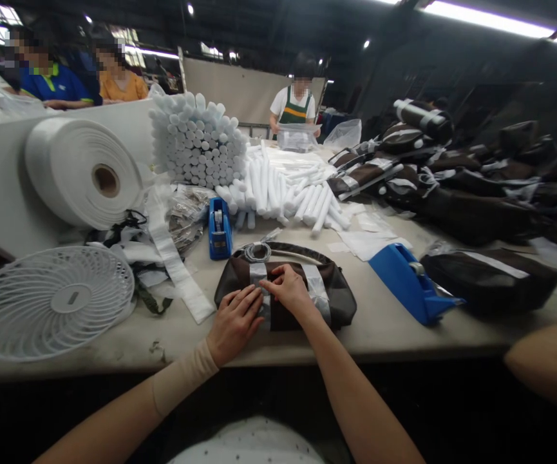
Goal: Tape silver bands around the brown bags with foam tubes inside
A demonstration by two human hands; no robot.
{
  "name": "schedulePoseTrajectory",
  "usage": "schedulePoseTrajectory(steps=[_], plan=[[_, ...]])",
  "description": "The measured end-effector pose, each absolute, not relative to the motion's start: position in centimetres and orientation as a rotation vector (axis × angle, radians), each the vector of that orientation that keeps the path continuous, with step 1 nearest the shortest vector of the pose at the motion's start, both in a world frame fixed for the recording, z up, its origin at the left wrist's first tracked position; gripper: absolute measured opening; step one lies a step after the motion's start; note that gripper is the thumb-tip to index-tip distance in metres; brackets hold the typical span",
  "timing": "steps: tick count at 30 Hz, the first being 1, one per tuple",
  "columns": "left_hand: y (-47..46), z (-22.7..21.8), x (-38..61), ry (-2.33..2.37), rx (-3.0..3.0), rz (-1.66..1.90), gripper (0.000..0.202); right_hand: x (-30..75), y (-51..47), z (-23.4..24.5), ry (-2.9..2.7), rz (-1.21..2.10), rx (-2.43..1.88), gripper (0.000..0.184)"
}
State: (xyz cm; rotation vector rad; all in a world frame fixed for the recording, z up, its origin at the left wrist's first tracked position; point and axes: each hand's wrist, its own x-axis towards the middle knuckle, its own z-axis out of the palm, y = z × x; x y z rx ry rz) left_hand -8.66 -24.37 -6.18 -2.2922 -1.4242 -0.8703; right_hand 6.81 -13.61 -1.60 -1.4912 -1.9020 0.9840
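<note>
A dark brown folded bag [336,298] with grey strips across it lies at the near edge of the table [384,332]. My left hand [234,324] rests on its left part, fingers stretched flat along a grey strip [259,274]. My right hand [288,289] sits beside it, fingers curled and pinching the same strip near its middle. A coiled grey cord [257,251] lies on the bag's far edge.
Two blue tape dispensers [219,229] [411,281] flank the bag. A white fan [51,299], a big white roll [82,169], stacked white foam tubes [201,145] and a heap of dark bags [476,187] crowd the table. Other people stand behind; another person's arm [546,361] is at right.
</note>
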Motion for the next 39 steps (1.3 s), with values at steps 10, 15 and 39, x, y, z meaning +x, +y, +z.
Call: schedulePoseTrajectory(steps=[10, 15, 39], plan=[[-24.6, -6.2, -8.7, -1.407, -2.275, -0.936, 0.044, 5.7, -12.4, -2.2, -1.659, 1.353, -1.158, 0.039], [-24.6, -6.3, -8.8, -1.391, -2.295, -0.934, 0.038, 5.6, -12.9, -1.9, -1.614, 1.354, -1.173, 0.039], [-24.7, -6.4, -9.3, -1.416, -2.404, -1.000, 0.044, -7.8, -2.9, 3.2, -1.693, 1.380, -1.307, 0.021]])
